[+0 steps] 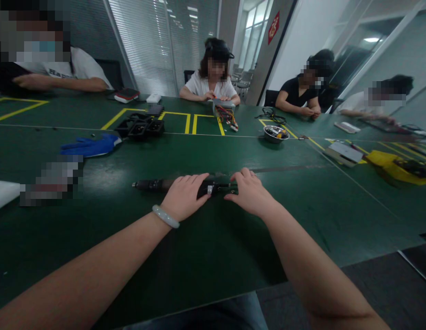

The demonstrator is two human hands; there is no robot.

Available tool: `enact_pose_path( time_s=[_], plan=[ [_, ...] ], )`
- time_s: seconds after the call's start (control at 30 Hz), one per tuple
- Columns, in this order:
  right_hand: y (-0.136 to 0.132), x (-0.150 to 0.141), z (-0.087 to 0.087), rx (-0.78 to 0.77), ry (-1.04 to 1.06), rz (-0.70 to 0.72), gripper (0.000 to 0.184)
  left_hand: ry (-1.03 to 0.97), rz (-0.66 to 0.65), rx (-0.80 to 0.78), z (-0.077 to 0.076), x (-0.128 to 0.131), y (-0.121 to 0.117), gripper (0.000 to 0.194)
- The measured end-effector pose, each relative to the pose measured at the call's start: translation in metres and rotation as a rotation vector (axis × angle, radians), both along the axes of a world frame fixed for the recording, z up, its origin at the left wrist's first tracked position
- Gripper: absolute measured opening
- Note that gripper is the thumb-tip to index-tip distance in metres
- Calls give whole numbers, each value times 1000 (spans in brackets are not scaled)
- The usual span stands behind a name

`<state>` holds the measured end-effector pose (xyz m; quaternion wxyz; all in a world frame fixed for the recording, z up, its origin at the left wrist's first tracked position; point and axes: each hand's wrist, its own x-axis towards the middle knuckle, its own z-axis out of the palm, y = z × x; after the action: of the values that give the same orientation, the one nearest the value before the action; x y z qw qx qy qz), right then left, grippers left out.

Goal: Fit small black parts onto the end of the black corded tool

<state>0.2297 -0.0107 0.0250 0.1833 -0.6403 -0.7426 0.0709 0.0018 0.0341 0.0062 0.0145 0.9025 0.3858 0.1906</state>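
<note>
A black inline electric screwdriver (pixel 154 184) lies sideways on the green table, its tip pointing left. My left hand (pixel 183 195) is wrapped over the middle of its body, with the thumb beside a small white label. At the right end, my right hand (pixel 250 192) curves its fingers and thumb around the narrow tail, where thin metal or wire parts show. The palm hides how that end finishes. A pale bangle sits on my left wrist.
A blue glove (pixel 91 145) and black trays (pixel 140 126) are at the left. Ahead stand a metal bowl (pixel 276 134) of small parts and a grey box with coloured wires (pixel 224 109). A yellow bag (pixel 398 167) lies right. Several people sit across the table.
</note>
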Motion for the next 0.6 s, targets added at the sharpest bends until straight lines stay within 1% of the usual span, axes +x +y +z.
enact_pose_path(
  time_s=[0.03,0.1,0.13,0.2,0.3,0.37,0.43,0.53,0.6],
  plan=[
    [-3,6,0,-49,-46,-40,46,7,3,-1,0,1,1,52],
    [-5,12,-5,-147,-103,-65,33,28,4,0,1,2,2,52],
    [-5,12,-9,-173,-113,-67,30,42,4,2,1,3,2,51],
    [-5,8,-17,-175,-109,-81,31,70,1,5,3,3,3,50],
    [-3,2,-25,-136,-71,-139,40,93,-16,-1,6,3,2,46],
    [0,5,-24,-113,-42,-197,45,92,-27,-10,8,2,1,44],
    [7,14,-20,-61,10,-291,41,84,-38,-26,10,2,0,42],
    [21,32,-13,65,113,-471,28,77,-72,-63,13,2,0,41],
    [30,38,-10,149,186,-532,24,91,-109,-95,15,0,1,41]
  ],
)
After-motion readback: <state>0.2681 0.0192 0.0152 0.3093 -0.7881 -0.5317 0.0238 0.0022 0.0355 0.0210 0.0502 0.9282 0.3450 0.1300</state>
